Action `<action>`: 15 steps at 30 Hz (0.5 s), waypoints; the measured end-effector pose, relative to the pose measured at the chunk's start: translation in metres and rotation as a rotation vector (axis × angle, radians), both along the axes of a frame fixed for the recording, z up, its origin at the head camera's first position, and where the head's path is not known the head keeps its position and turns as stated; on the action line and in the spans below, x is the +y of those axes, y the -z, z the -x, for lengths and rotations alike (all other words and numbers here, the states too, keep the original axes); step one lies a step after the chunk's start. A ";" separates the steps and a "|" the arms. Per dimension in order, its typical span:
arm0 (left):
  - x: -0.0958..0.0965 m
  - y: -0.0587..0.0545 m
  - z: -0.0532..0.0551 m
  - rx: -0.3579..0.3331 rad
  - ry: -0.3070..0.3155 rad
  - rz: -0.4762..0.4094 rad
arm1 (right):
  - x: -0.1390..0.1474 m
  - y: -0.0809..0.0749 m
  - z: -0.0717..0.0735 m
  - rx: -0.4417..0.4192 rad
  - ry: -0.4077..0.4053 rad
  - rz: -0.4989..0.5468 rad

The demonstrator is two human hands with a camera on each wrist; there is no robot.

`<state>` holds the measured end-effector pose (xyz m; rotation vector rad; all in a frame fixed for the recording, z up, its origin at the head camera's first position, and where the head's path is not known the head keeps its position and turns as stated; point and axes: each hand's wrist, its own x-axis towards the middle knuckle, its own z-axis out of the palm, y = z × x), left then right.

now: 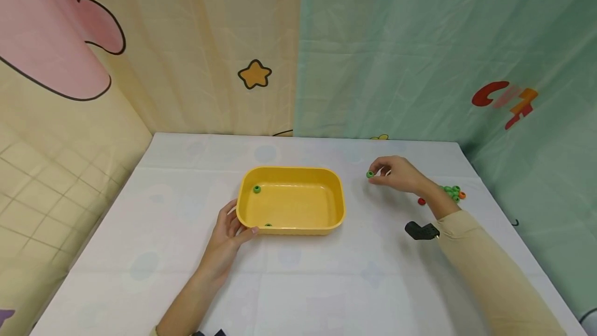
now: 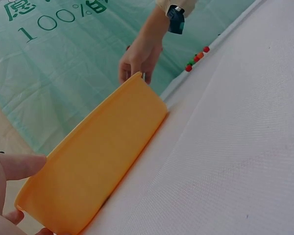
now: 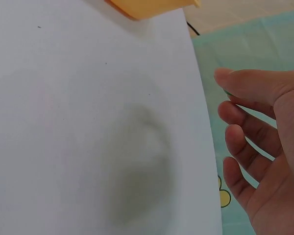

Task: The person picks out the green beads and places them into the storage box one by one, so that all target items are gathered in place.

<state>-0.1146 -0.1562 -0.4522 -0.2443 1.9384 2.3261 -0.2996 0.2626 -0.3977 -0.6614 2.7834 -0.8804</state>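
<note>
A yellow tray (image 1: 294, 232) stands mid-table with two green beads inside, one bead (image 1: 257, 189) near its left wall and another (image 1: 268, 225) by the front wall. My left hand (image 1: 226, 242) holds the tray's front left corner, thumb at the rim and fingers around the side. Right of the tray, my right hand (image 1: 396, 174) pinches a green bead (image 1: 370, 174) between thumb and forefinger, raised above the table. In the right wrist view the thumb (image 3: 255, 84) almost hides that bead, and the other fingers are loosely bent.
On the right of the white table (image 1: 326, 279) lies a cluster of green beads (image 1: 450, 191) with an orange bead (image 1: 462, 195). A red bead (image 1: 422, 201) lies nearer the right forearm. Curtains hang behind the table's far edge and along its sides.
</note>
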 end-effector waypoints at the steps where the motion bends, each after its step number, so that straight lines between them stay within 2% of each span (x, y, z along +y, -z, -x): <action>1: 0.000 0.000 0.000 0.000 0.000 0.000 | -0.002 -0.001 0.001 0.001 -0.006 0.001; 15: -0.001 -0.001 0.000 0.001 0.006 -0.005 | -0.035 -0.009 0.012 -0.012 -0.054 0.010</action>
